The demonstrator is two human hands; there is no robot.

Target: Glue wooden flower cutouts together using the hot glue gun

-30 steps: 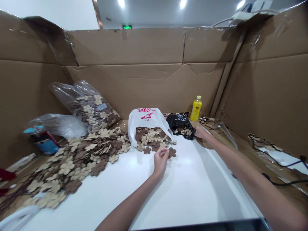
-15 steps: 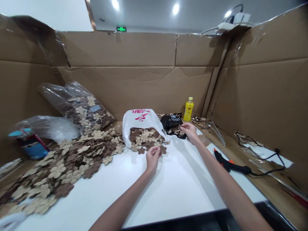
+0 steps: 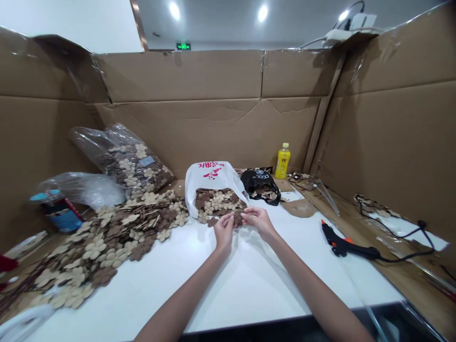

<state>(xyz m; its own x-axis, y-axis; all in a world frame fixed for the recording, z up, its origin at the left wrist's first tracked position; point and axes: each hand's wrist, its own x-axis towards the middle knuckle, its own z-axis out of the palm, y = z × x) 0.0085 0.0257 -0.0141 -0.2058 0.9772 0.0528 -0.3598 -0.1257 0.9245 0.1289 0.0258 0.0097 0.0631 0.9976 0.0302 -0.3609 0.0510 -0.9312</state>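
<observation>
In front of the white bag, my left hand (image 3: 224, 231) pinches a dark brown flower cutout (image 3: 238, 218) by its left side. My right hand (image 3: 259, 221) is closed at the flower's right side, thumb and forefinger on it; any smaller piece between those fingertips is too small to make out. Just behind, the white plastic bag (image 3: 214, 176) with red print lies with its mouth toward me, full of tan and brown flower cutouts (image 3: 221, 202). Beyond my right hand, a black bag (image 3: 258, 178) holds smaller brown pieces (image 3: 265, 192).
Loose flower cutouts (image 3: 117, 232) heap up on the left, below a clear bag of flowers (image 3: 137, 164) and a blue-lidded jar (image 3: 60, 213). A black glue gun (image 3: 347, 244) with a cord lies right. A yellow bottle (image 3: 282, 161) stands at the back. Cardboard walls (image 3: 199, 123) enclose the table.
My right hand has come from the black bag leftward and nearer to the dark brown flower in my left hand. The left hand stays almost in place. The view has shifted slightly.
</observation>
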